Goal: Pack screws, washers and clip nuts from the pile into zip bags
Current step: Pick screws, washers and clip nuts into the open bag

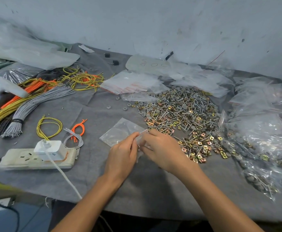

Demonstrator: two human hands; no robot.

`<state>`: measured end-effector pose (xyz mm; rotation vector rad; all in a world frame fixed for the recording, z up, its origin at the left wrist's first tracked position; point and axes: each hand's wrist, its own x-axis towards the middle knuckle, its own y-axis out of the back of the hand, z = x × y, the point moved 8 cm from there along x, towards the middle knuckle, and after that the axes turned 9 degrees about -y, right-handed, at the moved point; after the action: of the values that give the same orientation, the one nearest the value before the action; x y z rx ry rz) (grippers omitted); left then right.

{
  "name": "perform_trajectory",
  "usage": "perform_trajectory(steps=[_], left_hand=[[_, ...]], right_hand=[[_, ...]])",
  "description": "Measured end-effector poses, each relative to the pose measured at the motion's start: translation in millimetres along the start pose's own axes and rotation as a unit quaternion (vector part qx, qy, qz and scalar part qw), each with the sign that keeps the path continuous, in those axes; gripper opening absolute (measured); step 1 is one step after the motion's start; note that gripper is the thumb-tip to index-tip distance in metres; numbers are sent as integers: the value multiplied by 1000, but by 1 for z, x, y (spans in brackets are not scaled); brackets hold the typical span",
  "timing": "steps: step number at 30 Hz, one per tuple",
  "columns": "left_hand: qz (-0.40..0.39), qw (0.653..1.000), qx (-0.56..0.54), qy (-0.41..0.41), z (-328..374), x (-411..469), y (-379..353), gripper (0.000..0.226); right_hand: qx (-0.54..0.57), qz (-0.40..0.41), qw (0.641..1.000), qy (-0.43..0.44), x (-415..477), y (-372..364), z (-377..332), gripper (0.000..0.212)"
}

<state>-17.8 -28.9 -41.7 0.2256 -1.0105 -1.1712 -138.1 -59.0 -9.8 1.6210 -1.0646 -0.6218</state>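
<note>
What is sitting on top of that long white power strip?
A white charger is plugged into the power strip, its white cable trailing off. The socket under it is hidden.

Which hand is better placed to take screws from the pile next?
Probably the right hand: it is next to the pile, while the left hand pinches the zip bag on the side away from it.

A clear zip bag (pixel 120 131) was pinched at its red-striped edge by the left hand (pixel 121 153) and right hand (pixel 162 148), its body lying flat left of and beyond the grip. The pile (pixel 182 114) of screws, grey washers and gold clip nuts spread just right of the grip and beyond it.
</note>
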Motion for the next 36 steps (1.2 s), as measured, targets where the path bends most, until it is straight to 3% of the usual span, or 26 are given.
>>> perform_trajectory(steps=[3, 6, 9, 13, 16, 19, 30, 36], left_hand=[[9, 1000, -7, -2, 4, 0, 3, 35], [14, 999, -42, 12, 2, 0, 5, 33], [13, 998, -62, 28, -2, 0, 4, 27], [14, 996, -73, 39, -3, 1, 4, 32], [27, 998, -43, 42, -4, 0, 5, 26], [32, 997, -37, 61, -7, 0, 4, 27], [16, 998, -35, 55, -4, 1, 2, 29], [26, 996, -40, 71, -9, 0, 2, 28]], right_hand=[[-50, -16, 999, 2, -5, -6, 2, 10], [-100, 3, 995, -4, 0, -7, 1, 17], [-135, 35, 990, 14, 5, -7, -8, 11], [-136, 100, 986, -9, 3, -8, -7, 11], [-60, 129, 990, -25, -3, -2, 2, 18], [-2, 123, 990, -65, -4, 10, 26, 15], [-6, 55, 978, -201, 90, 25, 138, 9], [6, 18, 979, -203, 154, 12, 149, 19]])
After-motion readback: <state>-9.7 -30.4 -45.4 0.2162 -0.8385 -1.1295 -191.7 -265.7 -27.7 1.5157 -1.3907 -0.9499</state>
